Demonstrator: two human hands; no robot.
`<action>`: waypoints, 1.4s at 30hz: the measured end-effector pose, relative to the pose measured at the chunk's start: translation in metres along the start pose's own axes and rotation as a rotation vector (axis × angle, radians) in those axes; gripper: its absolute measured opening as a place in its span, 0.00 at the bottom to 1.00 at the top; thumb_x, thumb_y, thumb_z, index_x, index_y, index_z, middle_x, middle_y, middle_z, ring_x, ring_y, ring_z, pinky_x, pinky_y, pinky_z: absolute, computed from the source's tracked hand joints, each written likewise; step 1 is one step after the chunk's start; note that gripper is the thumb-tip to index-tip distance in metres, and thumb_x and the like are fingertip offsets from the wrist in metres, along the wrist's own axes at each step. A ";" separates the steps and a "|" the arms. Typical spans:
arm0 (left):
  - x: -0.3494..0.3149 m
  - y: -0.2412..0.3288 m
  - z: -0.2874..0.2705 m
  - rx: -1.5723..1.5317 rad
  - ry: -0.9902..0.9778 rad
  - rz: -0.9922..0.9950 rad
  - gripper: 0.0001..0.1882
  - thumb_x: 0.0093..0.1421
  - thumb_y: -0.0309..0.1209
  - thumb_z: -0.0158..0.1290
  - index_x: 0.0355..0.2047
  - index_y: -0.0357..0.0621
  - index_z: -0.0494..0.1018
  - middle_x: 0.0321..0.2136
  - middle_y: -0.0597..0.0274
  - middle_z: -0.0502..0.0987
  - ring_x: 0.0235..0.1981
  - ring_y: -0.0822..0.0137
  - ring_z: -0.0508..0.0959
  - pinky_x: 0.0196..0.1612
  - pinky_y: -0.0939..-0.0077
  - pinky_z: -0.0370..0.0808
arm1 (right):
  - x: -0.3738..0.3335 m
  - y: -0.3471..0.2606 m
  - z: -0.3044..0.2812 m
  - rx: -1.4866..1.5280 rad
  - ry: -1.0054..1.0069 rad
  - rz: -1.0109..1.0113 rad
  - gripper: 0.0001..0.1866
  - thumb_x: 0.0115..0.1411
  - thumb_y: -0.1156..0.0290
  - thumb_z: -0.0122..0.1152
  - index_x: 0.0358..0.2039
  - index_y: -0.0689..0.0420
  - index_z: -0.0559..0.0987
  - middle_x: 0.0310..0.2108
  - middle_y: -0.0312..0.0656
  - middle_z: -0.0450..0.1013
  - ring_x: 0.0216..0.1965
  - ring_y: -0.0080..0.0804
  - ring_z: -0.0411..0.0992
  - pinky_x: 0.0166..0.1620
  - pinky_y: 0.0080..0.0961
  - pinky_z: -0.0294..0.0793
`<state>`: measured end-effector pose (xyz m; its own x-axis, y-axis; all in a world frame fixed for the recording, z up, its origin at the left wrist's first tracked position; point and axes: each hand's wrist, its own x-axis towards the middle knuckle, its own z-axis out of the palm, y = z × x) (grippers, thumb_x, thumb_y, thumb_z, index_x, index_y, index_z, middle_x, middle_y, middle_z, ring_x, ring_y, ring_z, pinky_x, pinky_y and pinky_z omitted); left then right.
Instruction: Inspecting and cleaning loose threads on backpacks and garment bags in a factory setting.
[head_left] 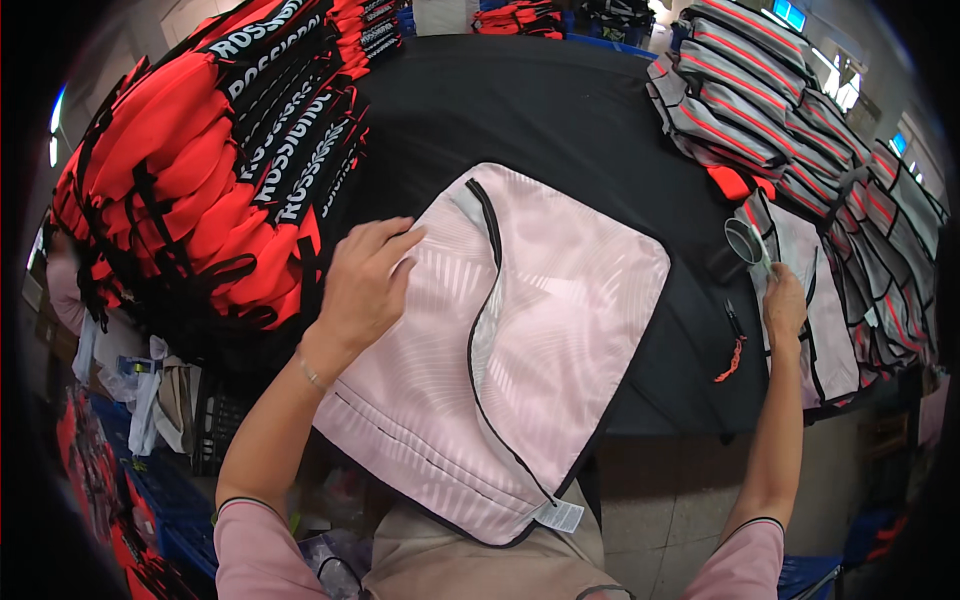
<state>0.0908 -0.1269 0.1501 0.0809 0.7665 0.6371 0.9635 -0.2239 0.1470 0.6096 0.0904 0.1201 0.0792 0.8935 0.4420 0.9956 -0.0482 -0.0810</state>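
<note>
A pink patterned fabric panel (560, 310) with black-bound edges lies flat before me, its near end hanging over the table edge onto my lap. A black zipper (475, 350) runs down it in a curve, partly parted, showing grey lining. At the panel's left edge is my left hand (368, 280), fingers loosely bent and apart, nothing seen in them. Off to the right, my right hand (785, 305) closes on a slim pale stick-like item (767, 258) beside a dark round cup (742, 242). Its kind is too small to tell.
Red and black bags (200, 170) are piled high at left. Grey bags with red trim (740, 90) are stacked at right, beside another pale pink piece (825, 300). Small snips (735, 322) with an orange cord lie on the black table cover (520, 100).
</note>
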 end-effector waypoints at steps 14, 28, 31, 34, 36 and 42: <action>0.075 -0.050 0.074 0.304 -0.609 0.088 0.25 0.69 0.47 0.38 0.33 0.45 0.80 0.33 0.57 0.77 0.45 0.56 0.73 0.61 0.50 0.61 | -0.100 -0.239 -0.007 1.396 -0.536 -0.078 0.15 0.65 0.70 0.54 0.51 0.60 0.76 0.31 0.35 0.73 0.23 0.13 0.64 0.25 0.13 0.65; 0.100 -0.029 0.111 -0.052 -0.277 -0.637 0.27 0.53 0.52 0.57 0.40 0.39 0.81 0.56 0.48 0.64 0.58 0.47 0.64 0.57 0.52 0.65 | -0.113 -0.300 0.048 1.543 -0.453 0.168 0.13 0.67 0.69 0.52 0.48 0.61 0.77 0.27 0.33 0.71 0.23 0.15 0.63 0.27 0.16 0.64; 0.081 -0.056 0.105 0.035 -0.332 -0.526 0.22 0.50 0.48 0.59 0.29 0.37 0.80 0.55 0.48 0.65 0.55 0.48 0.69 0.55 0.55 0.68 | -0.115 -0.299 0.050 1.551 -0.514 0.126 0.14 0.67 0.68 0.52 0.49 0.61 0.76 0.28 0.32 0.70 0.21 0.13 0.61 0.23 0.13 0.61; 0.059 -0.061 0.102 -0.169 -0.298 -0.585 0.22 0.44 0.36 0.64 0.37 0.35 0.72 0.49 0.46 0.70 0.47 0.49 0.74 0.51 0.60 0.72 | -0.118 -0.294 0.056 1.499 -0.530 0.072 0.14 0.67 0.68 0.53 0.49 0.61 0.77 0.27 0.32 0.70 0.22 0.13 0.62 0.25 0.13 0.63; 0.043 -0.065 0.105 -0.269 -0.219 -0.648 0.38 0.43 0.29 0.66 0.53 0.34 0.62 0.42 0.48 0.77 0.43 0.56 0.79 0.47 0.64 0.75 | -0.120 -0.296 0.053 1.460 -0.537 0.037 0.14 0.67 0.68 0.54 0.49 0.61 0.77 0.27 0.32 0.70 0.23 0.14 0.62 0.27 0.14 0.64; 0.015 -0.106 0.113 -1.260 -0.389 -0.930 0.26 0.52 0.21 0.62 0.51 0.31 0.70 0.40 0.58 0.80 0.38 0.72 0.79 0.44 0.80 0.76 | -0.098 -0.300 0.032 1.259 -0.459 -0.282 0.11 0.63 0.71 0.58 0.45 0.59 0.80 0.31 0.37 0.74 0.29 0.24 0.69 0.37 0.21 0.70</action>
<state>0.0189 -0.0243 0.0587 -0.1361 0.9669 -0.2156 -0.0830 0.2058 0.9751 0.3010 0.0317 0.0723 -0.3862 0.8834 0.2654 0.2359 0.3728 -0.8974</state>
